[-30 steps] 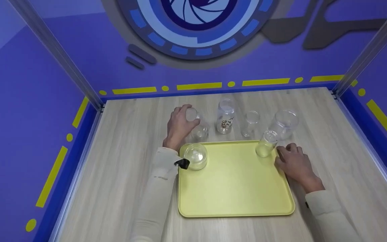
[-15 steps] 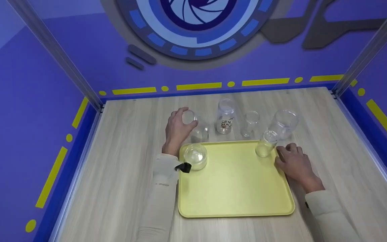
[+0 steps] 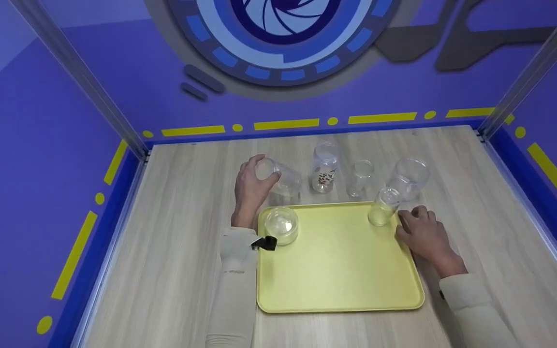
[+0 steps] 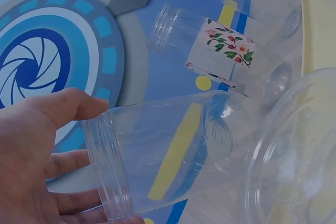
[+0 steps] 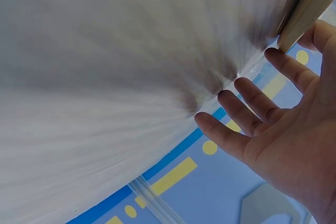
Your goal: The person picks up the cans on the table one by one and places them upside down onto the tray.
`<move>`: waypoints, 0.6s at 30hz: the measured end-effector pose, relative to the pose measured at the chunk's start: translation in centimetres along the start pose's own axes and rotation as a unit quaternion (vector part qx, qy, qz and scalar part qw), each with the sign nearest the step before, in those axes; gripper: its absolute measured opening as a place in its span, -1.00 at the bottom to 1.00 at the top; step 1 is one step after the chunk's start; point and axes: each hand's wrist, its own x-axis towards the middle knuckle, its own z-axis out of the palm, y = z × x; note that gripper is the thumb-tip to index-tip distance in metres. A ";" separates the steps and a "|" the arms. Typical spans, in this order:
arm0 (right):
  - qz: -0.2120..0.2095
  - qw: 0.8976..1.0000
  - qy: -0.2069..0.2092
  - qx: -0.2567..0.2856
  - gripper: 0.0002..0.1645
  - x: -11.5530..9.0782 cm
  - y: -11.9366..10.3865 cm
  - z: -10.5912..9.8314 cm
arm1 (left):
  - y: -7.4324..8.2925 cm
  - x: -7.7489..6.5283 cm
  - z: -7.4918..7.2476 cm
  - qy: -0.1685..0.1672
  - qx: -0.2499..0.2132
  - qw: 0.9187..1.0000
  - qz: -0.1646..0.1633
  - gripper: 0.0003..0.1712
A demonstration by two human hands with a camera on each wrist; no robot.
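My left hand [image 3: 249, 193] grips a clear plastic jar [image 3: 287, 183] by its rim, thumb on one side and fingers on the other. In the left wrist view, this jar [image 4: 163, 150] leans over with its base away from the palm. Just below that hand, a wide round clear container [image 3: 281, 226] sits on the yellow tray [image 3: 341, 270] at its far left corner. At the tray's right edge is my right hand [image 3: 426, 237]. The right wrist view shows extended fingers [image 5: 226, 132] with tips touching the table beside the tray's edge.
Behind the tray stand a jar with a floral print [image 3: 326, 169], a slim clear jar [image 3: 360, 178] and a wide clear jar [image 3: 410, 178]. Another clear jar [image 3: 384, 208] stands on the tray's far right corner. Blue panels [image 3: 278, 108] enclose the wooden table [image 3: 177, 232].
My left hand has moved slightly left and toward me, tipping the jar's rim leftward so that it leans more. My right hand and the tray have stayed in place.
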 end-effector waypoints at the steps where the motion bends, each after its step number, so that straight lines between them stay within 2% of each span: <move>1: 0.000 1.000 0.000 -0.001 -0.51 0.0 0.0 0.0 | 0.0 -0.1 0.0 0.002 -0.003 1.000 -0.001 -0.26; 18: 0.003 1.000 -0.009 0.005 -0.48 0.0 0.1 0.1 | -0.6 -1.4 -0.4 0.017 -0.077 0.997 -0.023 -0.25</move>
